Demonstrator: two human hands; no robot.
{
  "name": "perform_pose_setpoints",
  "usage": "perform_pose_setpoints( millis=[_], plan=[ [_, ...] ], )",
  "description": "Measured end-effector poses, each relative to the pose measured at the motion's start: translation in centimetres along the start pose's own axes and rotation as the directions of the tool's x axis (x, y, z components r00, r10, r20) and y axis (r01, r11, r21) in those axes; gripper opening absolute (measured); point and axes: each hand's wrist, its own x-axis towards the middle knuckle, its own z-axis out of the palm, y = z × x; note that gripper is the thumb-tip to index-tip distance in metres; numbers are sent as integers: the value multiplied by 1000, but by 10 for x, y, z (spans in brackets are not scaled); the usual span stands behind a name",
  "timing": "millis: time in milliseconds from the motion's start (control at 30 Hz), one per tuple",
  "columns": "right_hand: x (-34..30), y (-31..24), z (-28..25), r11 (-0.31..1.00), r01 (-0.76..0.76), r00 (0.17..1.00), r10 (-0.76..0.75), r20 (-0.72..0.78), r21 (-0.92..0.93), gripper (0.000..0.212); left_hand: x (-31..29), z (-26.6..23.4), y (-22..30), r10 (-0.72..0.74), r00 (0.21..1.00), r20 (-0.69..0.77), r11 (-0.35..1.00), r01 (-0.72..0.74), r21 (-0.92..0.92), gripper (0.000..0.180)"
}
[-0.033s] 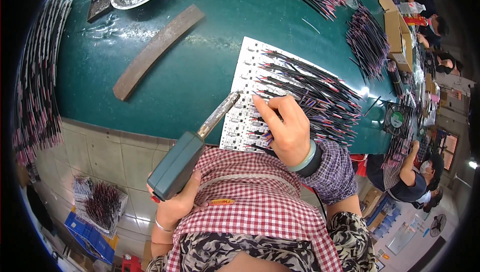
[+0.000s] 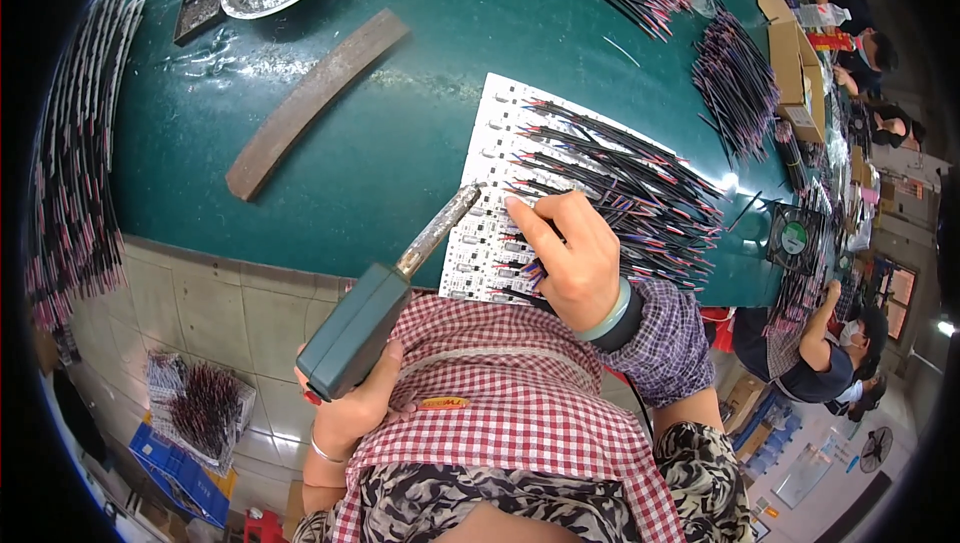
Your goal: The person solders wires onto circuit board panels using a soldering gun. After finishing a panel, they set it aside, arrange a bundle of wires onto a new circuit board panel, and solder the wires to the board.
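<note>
Soldering iron sits clamped in the left hand, its long axis slanting forward and rightward from that grip, its metal tip at the white board ahead. Beyond the tip, rightward, the right hand bends over black wires; whether its fingertips pinch one, I cannot tell.

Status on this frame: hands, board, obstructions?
Left hand gripping soldering iron, tip over board. Right hand at wires, grip unclear. Right hand hides part of board; brown bar lies apart.
</note>
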Motion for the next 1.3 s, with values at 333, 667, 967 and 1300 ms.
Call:
perform_pose_setpoints(
  millis=[333,667,967,1300],
  plan=[
    [0,0,2,998,36,999,-34,-36,61,43,3,1,3,-100,992,72,987,108,-120,17],
    [2,1,1,997,61,998,-60,-18,41,41,7,-1,4,-88,985,149,990,103,-92,14],
    [1,0,1,998,44,999,-43,-23,42,41,-5,-4,-3,-128,988,89,987,136,-91,19],
    [1,4,1,995,73,997,-71,-36,65,32,3,-4,8,-82,986,148,994,92,-59,15]
  ],
)
